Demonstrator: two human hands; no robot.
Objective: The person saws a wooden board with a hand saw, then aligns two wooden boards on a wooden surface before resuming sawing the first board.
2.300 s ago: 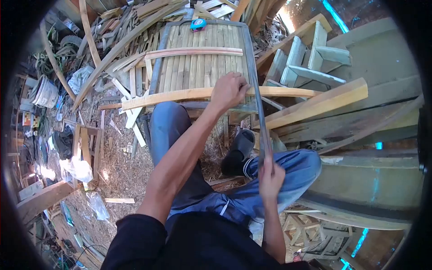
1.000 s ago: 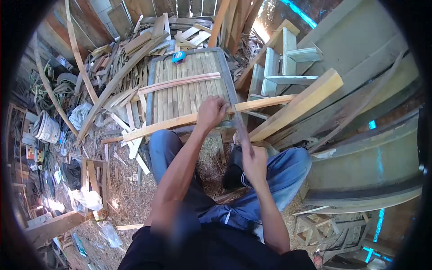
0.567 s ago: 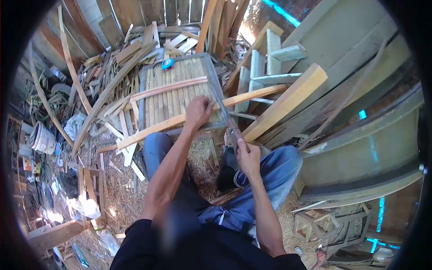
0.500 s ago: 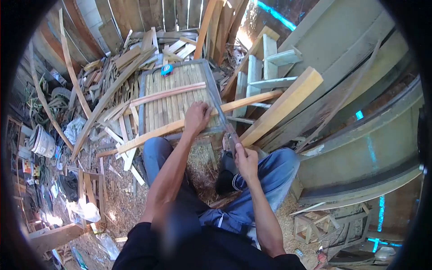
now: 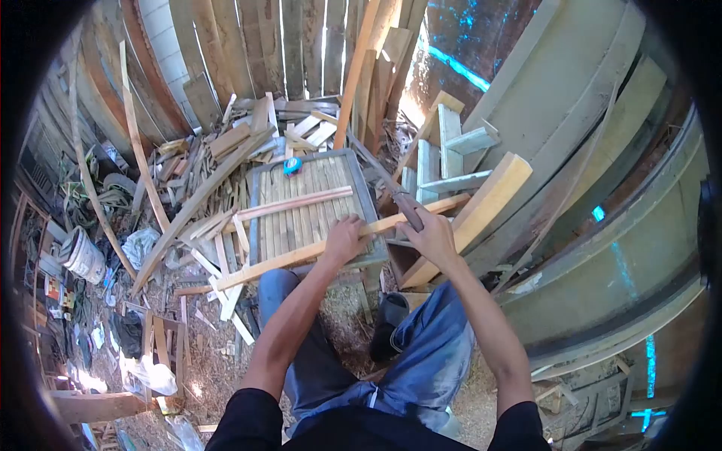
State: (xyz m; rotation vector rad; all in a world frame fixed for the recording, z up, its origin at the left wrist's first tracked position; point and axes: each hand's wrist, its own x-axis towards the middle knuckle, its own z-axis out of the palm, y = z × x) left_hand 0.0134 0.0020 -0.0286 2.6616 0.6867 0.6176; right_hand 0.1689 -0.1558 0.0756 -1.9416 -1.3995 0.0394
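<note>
My left hand [image 5: 344,240] lies over a long wooden strip [image 5: 289,258], its fingers curled across the top and pressing it onto a slatted panel [image 5: 308,216] with a dark frame. My right hand [image 5: 432,237] is closed round the brown handle of what looks like a handsaw [image 5: 410,207]. Seen almost edge-on, its narrow blade points away from me and to the left, past the panel's right edge. The handle end overlaps the strip in this view. A thinner reddish strip [image 5: 297,203] rests on the panel, and a blue tape measure [image 5: 292,165] sits near its far edge.
Right of the panel, a thick timber [image 5: 489,218] leans beside a pale frame [image 5: 451,158]. Scrap wood [image 5: 218,154] is heaped at the far left, with long curved boards [image 5: 188,207] in front. A white bucket [image 5: 81,252] stands left. Shavings cover the floor.
My right hand has pushed the saw forward, away from my body and slightly right. My left hand stays on the strip. The whole view has tilted up, so the panel appears lower.
</note>
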